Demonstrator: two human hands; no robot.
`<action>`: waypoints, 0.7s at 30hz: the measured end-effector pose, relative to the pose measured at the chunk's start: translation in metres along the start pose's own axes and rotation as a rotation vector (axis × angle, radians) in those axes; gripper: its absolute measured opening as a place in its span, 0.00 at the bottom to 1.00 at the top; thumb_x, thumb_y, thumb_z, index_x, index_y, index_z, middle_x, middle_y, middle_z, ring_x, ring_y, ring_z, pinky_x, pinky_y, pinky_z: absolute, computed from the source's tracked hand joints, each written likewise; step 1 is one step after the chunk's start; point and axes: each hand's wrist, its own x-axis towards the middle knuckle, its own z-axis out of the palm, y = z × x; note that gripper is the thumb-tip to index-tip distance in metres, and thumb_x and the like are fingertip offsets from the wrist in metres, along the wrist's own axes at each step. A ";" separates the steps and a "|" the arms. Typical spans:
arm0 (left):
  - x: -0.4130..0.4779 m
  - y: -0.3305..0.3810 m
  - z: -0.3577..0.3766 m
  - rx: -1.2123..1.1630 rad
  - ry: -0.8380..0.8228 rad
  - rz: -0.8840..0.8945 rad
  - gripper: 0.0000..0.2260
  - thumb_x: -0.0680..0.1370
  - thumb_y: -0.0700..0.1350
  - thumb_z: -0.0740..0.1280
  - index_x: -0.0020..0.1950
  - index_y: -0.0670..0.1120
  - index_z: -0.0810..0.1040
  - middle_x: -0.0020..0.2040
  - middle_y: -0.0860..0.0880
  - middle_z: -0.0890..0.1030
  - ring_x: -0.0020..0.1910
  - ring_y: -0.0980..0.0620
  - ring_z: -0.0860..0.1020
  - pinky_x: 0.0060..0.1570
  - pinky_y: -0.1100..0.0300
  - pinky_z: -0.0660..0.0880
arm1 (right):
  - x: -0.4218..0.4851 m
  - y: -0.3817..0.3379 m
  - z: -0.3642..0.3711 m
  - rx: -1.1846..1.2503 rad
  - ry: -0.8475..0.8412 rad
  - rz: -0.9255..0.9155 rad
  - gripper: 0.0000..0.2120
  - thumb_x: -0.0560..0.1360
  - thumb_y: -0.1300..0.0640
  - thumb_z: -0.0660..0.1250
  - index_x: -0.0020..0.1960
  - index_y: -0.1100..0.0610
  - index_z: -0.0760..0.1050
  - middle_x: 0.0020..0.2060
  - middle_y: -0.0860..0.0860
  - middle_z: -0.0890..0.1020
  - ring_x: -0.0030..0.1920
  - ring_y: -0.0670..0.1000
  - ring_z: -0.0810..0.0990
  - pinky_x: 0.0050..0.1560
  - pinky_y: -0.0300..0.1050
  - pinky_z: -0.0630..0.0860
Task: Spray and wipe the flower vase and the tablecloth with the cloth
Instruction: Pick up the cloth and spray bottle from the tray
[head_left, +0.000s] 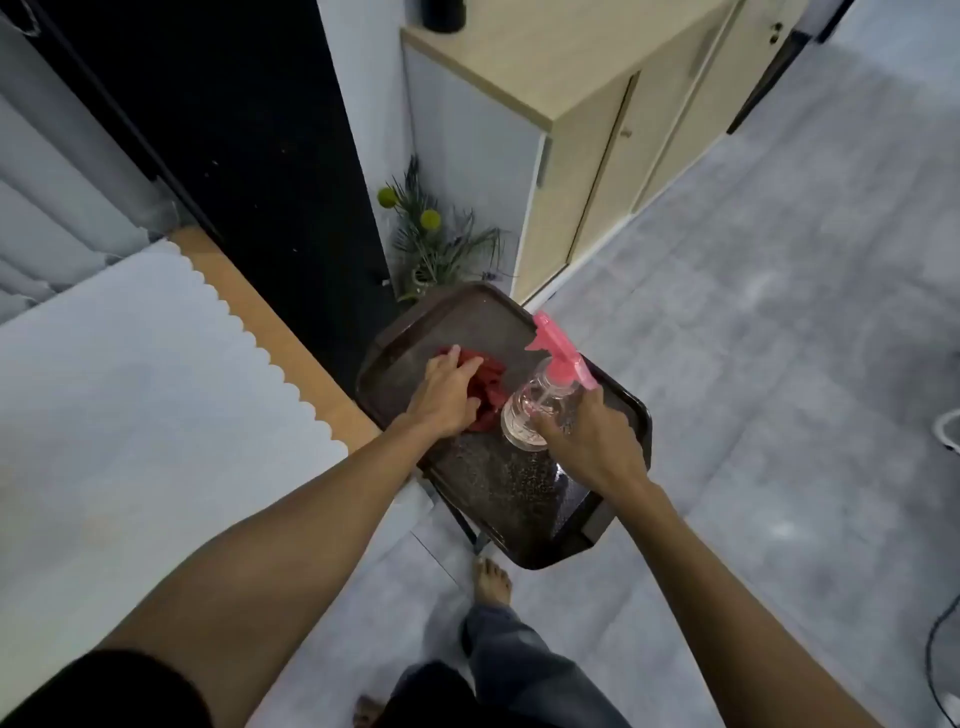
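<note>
My left hand (447, 397) closes its grip on the crumpled red cloth (485, 387) on the dark speckled tray (498, 478), ready for wiping. My right hand (587, 441) grips the clear pink-nozzled spray bottle (540, 405). The flower vase (431, 260) waits beyond the tray; the scalloped white tablecloth (130, 364) lies at my left.
</note>
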 end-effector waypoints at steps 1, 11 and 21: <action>0.005 0.000 0.004 0.050 -0.004 0.011 0.28 0.78 0.46 0.69 0.77 0.50 0.66 0.81 0.40 0.57 0.79 0.38 0.55 0.77 0.46 0.59 | 0.005 0.000 0.000 0.045 0.012 -0.020 0.28 0.76 0.37 0.68 0.64 0.58 0.69 0.54 0.54 0.83 0.54 0.60 0.83 0.50 0.54 0.79; -0.007 -0.005 0.013 -0.225 0.307 -0.064 0.11 0.72 0.32 0.65 0.47 0.48 0.75 0.54 0.45 0.78 0.58 0.44 0.73 0.54 0.57 0.70 | 0.028 -0.001 0.011 0.264 -0.013 -0.121 0.27 0.74 0.44 0.76 0.67 0.56 0.75 0.54 0.52 0.85 0.47 0.49 0.80 0.42 0.37 0.70; -0.164 -0.055 -0.048 -0.448 0.725 -0.250 0.13 0.71 0.33 0.71 0.43 0.52 0.76 0.45 0.55 0.79 0.46 0.55 0.76 0.47 0.63 0.75 | -0.015 -0.078 0.002 0.292 -0.204 -0.334 0.24 0.69 0.42 0.80 0.59 0.51 0.81 0.42 0.42 0.85 0.40 0.36 0.81 0.39 0.22 0.70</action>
